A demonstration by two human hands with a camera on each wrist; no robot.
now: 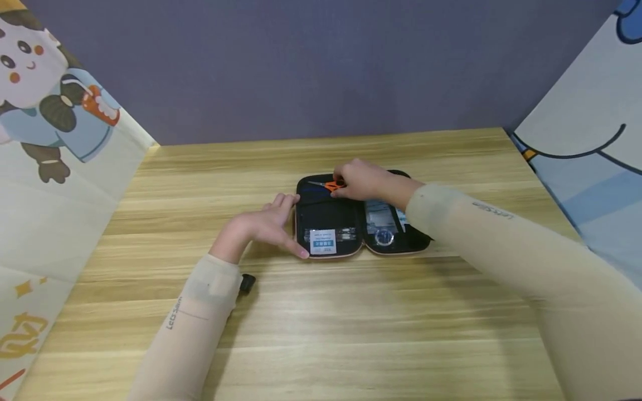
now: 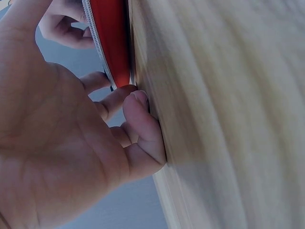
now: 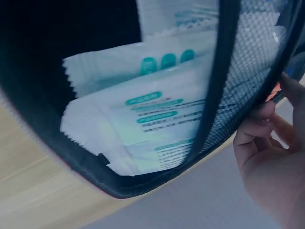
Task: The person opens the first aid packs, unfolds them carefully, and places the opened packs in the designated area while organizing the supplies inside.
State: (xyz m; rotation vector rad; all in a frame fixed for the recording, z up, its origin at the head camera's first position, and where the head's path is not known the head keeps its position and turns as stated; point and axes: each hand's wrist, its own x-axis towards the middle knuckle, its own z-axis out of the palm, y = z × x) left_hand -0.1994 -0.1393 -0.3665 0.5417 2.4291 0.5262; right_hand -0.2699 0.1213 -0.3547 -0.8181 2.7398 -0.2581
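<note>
An opened zip case [image 1: 326,216], black inside with a red outer shell, lies on the table in the head view. Over its upper left part, my right hand [image 1: 360,179] pinches orange-handled scissors [image 1: 332,186], blades pointing left. My left hand [image 1: 263,225] rests against the case's left edge with its fingers spread and the thumb by the lower left corner. The left wrist view shows those fingertips touching the red side [image 2: 110,43] near the zip. In the right wrist view, white sachets [image 3: 152,109] sit in the case behind a mesh pocket [image 3: 236,78].
A white and blue packet [image 1: 322,243] lies in the left half of the case, and a round clear-wrapped item [image 1: 384,238] in the right half. A small black object [image 1: 247,283] is partly hidden by the left forearm. A grey-blue wall [image 1: 321,72] rises behind the wooden table [image 1: 351,323].
</note>
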